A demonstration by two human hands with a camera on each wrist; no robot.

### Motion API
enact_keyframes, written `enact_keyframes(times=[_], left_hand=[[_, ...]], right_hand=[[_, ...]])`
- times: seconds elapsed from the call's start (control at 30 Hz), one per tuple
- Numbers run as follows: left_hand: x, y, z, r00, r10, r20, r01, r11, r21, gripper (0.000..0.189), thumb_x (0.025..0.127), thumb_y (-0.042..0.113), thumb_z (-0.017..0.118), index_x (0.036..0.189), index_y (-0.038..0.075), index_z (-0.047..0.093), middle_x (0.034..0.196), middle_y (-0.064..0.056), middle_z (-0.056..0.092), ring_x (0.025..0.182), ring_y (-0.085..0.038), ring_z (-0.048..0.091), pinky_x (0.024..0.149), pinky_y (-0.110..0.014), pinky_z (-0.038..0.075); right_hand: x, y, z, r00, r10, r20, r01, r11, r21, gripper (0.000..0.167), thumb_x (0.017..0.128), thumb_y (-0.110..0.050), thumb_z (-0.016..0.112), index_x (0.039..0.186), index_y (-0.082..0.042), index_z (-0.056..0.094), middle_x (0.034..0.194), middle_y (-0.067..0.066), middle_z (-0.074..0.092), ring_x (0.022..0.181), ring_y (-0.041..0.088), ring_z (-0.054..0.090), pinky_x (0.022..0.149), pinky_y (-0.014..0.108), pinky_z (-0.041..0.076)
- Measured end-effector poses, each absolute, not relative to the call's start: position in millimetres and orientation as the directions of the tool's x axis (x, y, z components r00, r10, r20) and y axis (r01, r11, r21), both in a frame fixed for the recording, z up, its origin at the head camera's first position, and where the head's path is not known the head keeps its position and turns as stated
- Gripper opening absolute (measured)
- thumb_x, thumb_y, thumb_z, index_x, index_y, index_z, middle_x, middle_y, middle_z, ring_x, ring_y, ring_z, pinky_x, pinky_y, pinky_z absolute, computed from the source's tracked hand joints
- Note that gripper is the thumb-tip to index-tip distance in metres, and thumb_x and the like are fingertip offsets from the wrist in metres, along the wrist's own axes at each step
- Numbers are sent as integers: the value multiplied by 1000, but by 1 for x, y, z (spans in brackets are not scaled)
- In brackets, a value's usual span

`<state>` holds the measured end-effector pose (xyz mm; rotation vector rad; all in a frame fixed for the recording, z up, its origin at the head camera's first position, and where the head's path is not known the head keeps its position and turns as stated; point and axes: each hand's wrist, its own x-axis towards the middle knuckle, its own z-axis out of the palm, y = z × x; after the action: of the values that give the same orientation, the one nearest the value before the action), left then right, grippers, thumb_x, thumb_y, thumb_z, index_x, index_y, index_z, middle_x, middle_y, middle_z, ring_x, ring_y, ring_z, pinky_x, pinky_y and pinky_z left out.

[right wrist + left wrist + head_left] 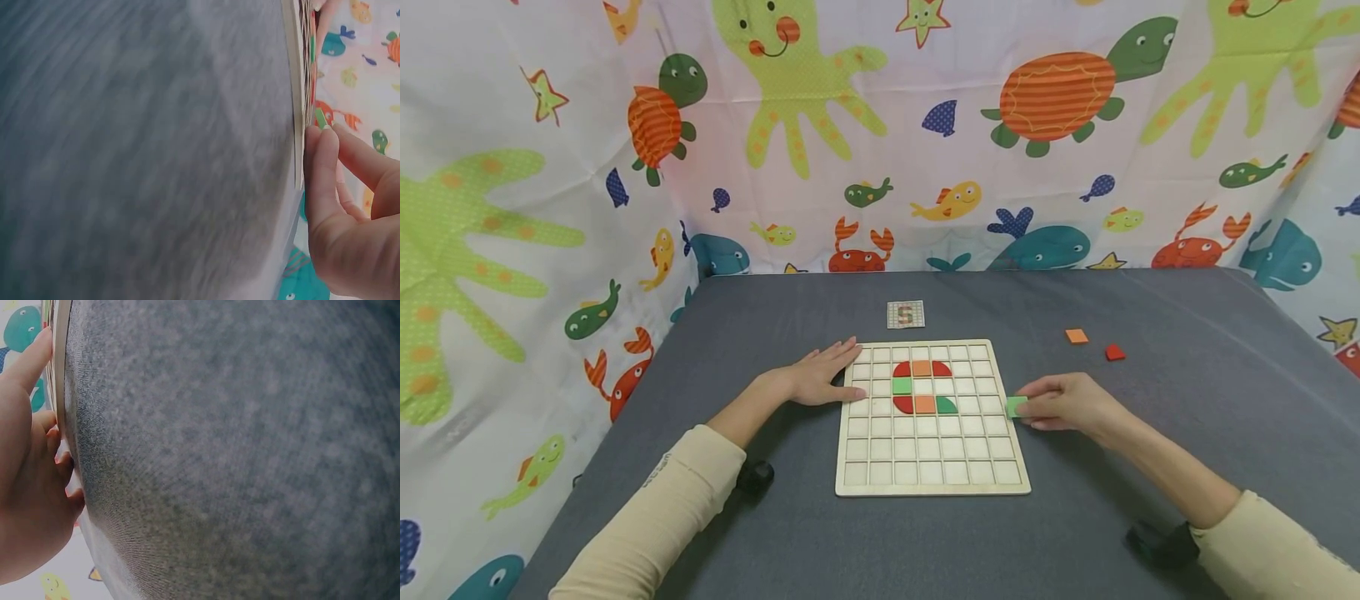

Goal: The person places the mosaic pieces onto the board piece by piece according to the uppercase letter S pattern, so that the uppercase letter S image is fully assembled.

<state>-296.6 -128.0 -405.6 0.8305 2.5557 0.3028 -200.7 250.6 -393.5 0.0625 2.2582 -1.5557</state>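
Left grip: fingers extended, nothing grasped, on grid board's left edge; weak pressure could let it slide. Laid tiles mid-board could jump if bumped. Green tile at right rim, pinched by right grip; might snag a divider if tilted. Loose orange tile, red tile on tabletop: stray arm could scatter them.

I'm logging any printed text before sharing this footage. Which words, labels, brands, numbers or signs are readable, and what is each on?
No word, brand or number reads clearly.
Left sleeve: dark lettering, too small and blurred to read.
Small card: coloured figure like "S" or "5", too small to tell which.
Grid board and held green tile: no printed lettering visible.
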Motion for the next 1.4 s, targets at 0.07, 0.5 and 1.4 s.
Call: enact_keyframes(times=[0.07,0.5,1.4], left_hand=[[-297,-128,-406,-728,598,-335,504,798,330,89,93,60,47,155,12,5,159,-6,-1,144,-24,-1,113,-50,3],[-297,-129,-405,-722,605,-335,512,793,330,88,94,59,46,155,12,4,159,-6,-2,144,-25,-1,113,-49,3],[-299,-131,-409,-724,607,-329,516,792,327,88,93,59,46,155,13,4,159,-5,-1,144,-24,-1,113,-49,3]], right_hand=[[-201,244,-393,-919,-187,-347,259,374,-890,40,85,-11,73,117,10,60,98,8,67,79,13,63,73,29,55],[-202,209,-395,-886,-230,-403,324,315,-892,41,85,-11,73,118,9,59,88,8,66,74,14,63,69,25,54],[-198,178,-396,-890,-255,-377,290,322,-901,35,83,-4,74,112,9,60,86,11,65,74,15,65,71,30,55]])
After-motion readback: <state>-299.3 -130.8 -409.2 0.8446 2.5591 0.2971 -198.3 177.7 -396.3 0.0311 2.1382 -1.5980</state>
